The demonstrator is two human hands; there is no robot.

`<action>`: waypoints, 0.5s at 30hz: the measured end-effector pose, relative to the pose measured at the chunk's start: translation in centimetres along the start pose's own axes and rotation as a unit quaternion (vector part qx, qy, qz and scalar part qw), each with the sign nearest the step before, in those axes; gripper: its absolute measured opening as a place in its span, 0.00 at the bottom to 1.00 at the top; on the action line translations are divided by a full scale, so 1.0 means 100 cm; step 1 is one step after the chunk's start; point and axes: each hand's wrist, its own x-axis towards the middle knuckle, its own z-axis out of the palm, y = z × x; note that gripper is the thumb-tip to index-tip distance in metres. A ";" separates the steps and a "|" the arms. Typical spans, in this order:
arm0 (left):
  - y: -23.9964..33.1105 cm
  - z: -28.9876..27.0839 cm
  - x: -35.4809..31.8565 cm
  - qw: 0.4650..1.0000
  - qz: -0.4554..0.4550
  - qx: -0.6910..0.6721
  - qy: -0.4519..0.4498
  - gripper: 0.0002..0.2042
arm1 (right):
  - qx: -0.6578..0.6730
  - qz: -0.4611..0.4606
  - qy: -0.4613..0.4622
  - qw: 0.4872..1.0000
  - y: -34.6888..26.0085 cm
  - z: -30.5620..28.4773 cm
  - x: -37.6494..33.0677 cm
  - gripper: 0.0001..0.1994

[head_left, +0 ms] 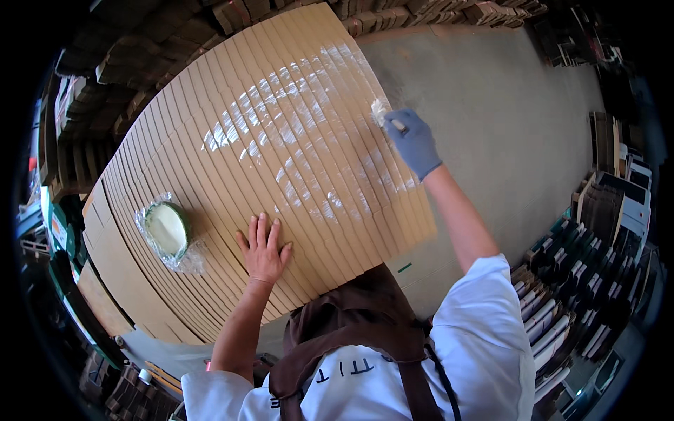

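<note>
Overlapping brown cardboard sheets [189, 126] are fanned out in front of me, their edges forming a row of narrow strips. Shiny white streaks of what looks like glue [270, 95] run in curved bands across them. My bare left hand [264, 254] lies flat on the near part of the sheets, fingers spread. A grey-blue glove covers my right hand [413, 142], which is closed round a brush; its white, wet-looking bristles [379, 111] are at the right edge of the fan. On the left part of the sheets stands a round tub [167, 229] of creamy white paste, with clear plastic film around its rim.
Stacks of folded cardboard [140, 67] line the far left and back. To the right stretches a grey concrete floor [491, 133]. Rows of dark and white panels [562, 295] stand at the lower right, near my right elbow.
</note>
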 end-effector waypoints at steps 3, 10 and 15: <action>0.000 0.001 0.000 1.000 -0.002 0.004 0.000 0.32 | -0.031 0.052 0.023 0.998 0.009 -0.022 0.020 0.07; 0.000 0.001 0.001 1.000 0.003 -0.001 0.004 0.32 | -0.071 0.045 0.037 0.996 0.029 -0.017 -0.027 0.05; 0.000 0.001 -0.001 1.000 -0.006 0.007 -0.005 0.31 | 0.000 -0.041 0.012 0.999 -0.015 -0.003 -0.062 0.05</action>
